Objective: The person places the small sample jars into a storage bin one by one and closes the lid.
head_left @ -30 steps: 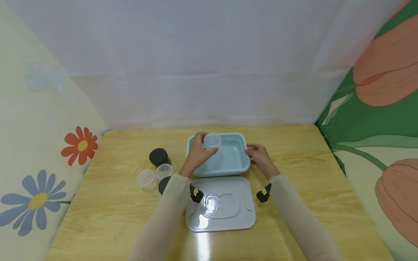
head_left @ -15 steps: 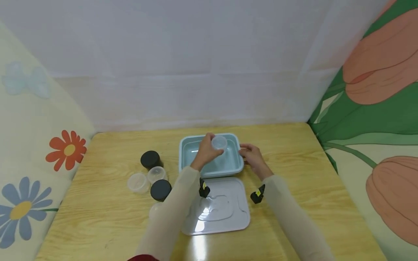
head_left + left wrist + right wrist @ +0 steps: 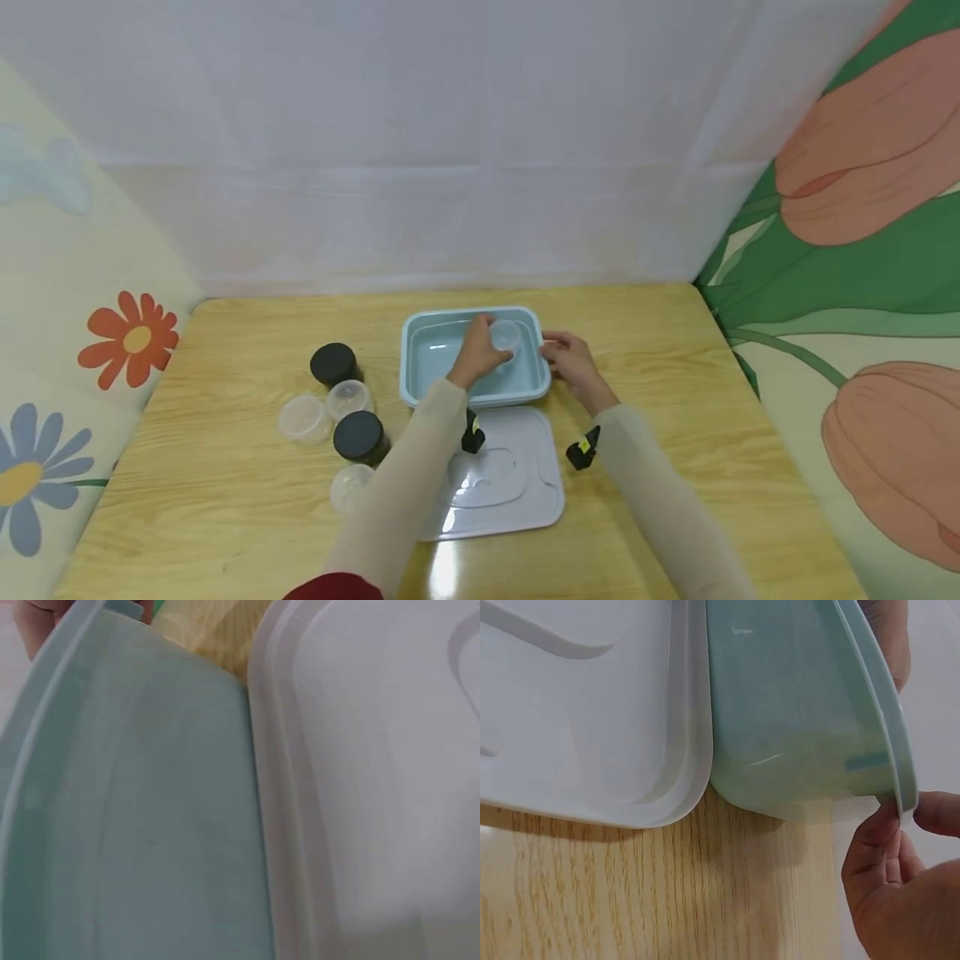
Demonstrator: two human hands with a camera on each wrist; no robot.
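A light blue rectangular plastic box [image 3: 438, 354] stands near the back of the table. My left hand [image 3: 477, 353] reaches into it and holds a small clear round cup [image 3: 506, 335] between thumb and fingers, over the box's right half. Whether the cup touches the box floor, I cannot tell. At the box's right end, my right hand [image 3: 573, 367] pinches the rim, with curled fingers [image 3: 877, 840] under its edge in the right wrist view. A pale grey lid [image 3: 510, 483] lies flat in front of the box, partly behind the left sleeve.
Left of the box stand two dark jars with black tops, one farther back [image 3: 334, 364] and one nearer jar [image 3: 360, 437]. Several clear cups are around them: a left cup [image 3: 305, 418], a middle cup [image 3: 349, 401] and a front cup [image 3: 349, 487].
My left hand has carried the clear cup rightward and lower into the box. My right hand stays at the box's right rim. The whole head view has shifted slightly.
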